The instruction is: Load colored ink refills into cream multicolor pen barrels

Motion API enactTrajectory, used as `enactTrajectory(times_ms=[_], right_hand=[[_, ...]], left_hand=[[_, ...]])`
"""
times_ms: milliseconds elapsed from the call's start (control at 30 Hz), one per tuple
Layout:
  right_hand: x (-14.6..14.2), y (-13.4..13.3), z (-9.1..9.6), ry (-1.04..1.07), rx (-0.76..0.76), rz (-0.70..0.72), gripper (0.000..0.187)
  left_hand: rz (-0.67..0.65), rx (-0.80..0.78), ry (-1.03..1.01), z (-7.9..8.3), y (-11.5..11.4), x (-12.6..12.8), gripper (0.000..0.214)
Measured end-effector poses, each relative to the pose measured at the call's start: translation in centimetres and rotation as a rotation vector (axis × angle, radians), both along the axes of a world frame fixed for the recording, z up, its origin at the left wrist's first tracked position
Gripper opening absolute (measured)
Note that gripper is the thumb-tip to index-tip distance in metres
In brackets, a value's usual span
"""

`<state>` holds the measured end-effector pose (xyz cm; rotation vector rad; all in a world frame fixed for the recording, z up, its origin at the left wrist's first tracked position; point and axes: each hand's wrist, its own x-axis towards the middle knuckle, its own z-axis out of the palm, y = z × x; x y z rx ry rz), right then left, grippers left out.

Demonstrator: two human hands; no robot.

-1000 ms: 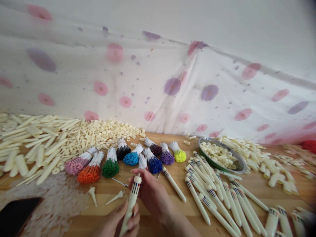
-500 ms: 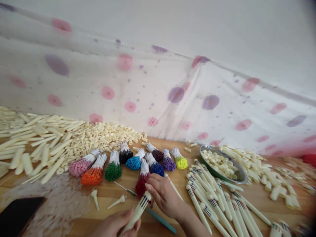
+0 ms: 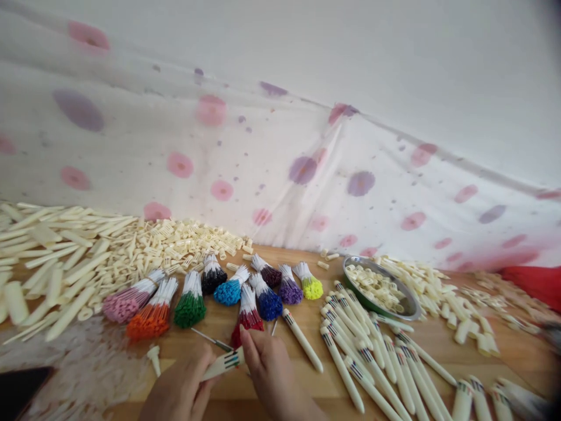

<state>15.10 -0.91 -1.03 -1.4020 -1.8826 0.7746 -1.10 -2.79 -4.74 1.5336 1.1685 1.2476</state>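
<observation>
My left hand (image 3: 182, 383) is closed around the barrel of a cream multicolour pen (image 3: 222, 365), whose slots show several coloured sliders. Tilted low, the pen points up to the right. The fingers of my right hand (image 3: 274, 371) close on its slotted end, covering the tip. Just behind the hands stands a bundle of red-capped refills (image 3: 248, 313), with blue (image 3: 268, 301) and green (image 3: 190, 304) bundles close by. A thin rod with a dark green part (image 3: 213, 339) lies left of the pen. Right of my hand rests another multicolour pen (image 3: 302, 340).
Assembled pens (image 3: 372, 362) lie in rows at right, by a metal bowl (image 3: 412, 310) of small cream parts. Heaps of cream barrels (image 3: 52, 275) and small pieces cover the left back. A dark phone (image 3: 21, 392) sits at front left. Spotted plastic sheeting (image 3: 245, 158) hangs behind.
The held pen has swung from steep to nearly level. My right hand has come down and left beside its slotted end. The view has turned slightly right.
</observation>
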Motion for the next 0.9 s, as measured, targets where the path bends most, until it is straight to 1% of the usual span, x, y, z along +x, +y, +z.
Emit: enactTrajectory(times_ms=[67, 100, 133, 200, 233, 300, 367, 433, 533, 567, 633, 667, 700, 733, 767, 800, 867, 900], right_hand=[[0.6, 0.5, -0.6, 0.072, -0.012, -0.088, 0.053], [1.3, 0.8, -0.6, 0.092, -0.017, -0.133, 0.054], [2.4, 1.2, -0.5, 0.088, 0.0, -0.241, 0.055], [5.7, 1.8, 0.4, 0.056, 0.037, -0.382, 0.055], [7.8, 1.9, 1.1, 0.033, 0.049, -0.449, 0.054], [12.1, 1.8, 2.6, -0.041, 0.085, -0.581, 0.051], [16.2, 1.1, 4.2, -0.136, 0.117, -0.664, 0.048], [19.5, 0.3, 5.6, -0.246, 0.102, -0.655, 0.045], [22.5, 0.1, 6.8, -0.402, -0.025, -0.544, 0.041], [23.0, 0.4, 6.8, -0.451, -0.081, -0.506, 0.04], [23.4, 1.6, 6.4, -0.543, -0.18, -0.452, 0.039], [23.3, 2.3, 6.0, -0.584, -0.213, -0.44, 0.039], [23.1, 3.1, 5.5, -0.622, -0.235, -0.438, 0.039], [22.7, 3.8, 5.0, -0.656, -0.247, -0.445, 0.039], [22.3, 4.4, 4.5, -0.687, -0.25, -0.462, 0.039], [21.7, 4.9, 4.0, -0.714, -0.245, -0.487, 0.038], [20.2, 5.4, 3.3, -0.753, -0.208, -0.548, 0.036], [19.2, 5.3, 3.0, -0.764, -0.172, -0.572, 0.034]], left_hand=[[-0.014, 0.04, 0.16, 1.0, 0.4, -0.3, 0.015], [-0.01, 0.065, 0.207, 1.4, 0.6, -0.4, 0.014], [0.004, 0.096, 0.247, 1.6, 0.7, -0.6, 0.022], [0.058, 0.171, 0.335, 2.0, 0.9, -1.0, 0.044], [0.085, 0.213, 0.39, 2.0, 1.1, -1.3, 0.048], [0.091, 0.269, 0.487, 2.1, 1.4, -2.0, 0.046], [0.054, 0.283, 0.542, 2.3, 1.7, -2.6, 0.043], [0.002, 0.268, 0.571, 2.6, 1.7, -3.1, 0.039], [-0.091, 0.209, 0.581, 2.6, 1.1, -4.1, 0.038], [-0.138, 0.183, 0.584, 2.4, 0.7, -4.5, 0.041], [-0.25, 0.117, 0.605, 1.3, -0.5, -5.3, 0.055], [-0.308, 0.087, 0.634, 0.6, -1.1, -5.7, 0.069], [-0.324, 0.064, 0.664, -0.3, -1.8, -6.0, 0.083], [-0.367, 0.053, 0.703, -1.1, -2.4, -6.2, 0.091], [-0.39, 0.073, 0.726, -1.8, -2.9, -6.2, 0.094], [-0.404, 0.097, 0.743, -2.4, -3.2, -6.1, 0.089], [-0.407, 0.152, 0.797, -3.3, -3.4, -5.5, 0.074], [-0.378, 0.184, 0.823, -3.5, -3.2, -5.1, 0.068]])
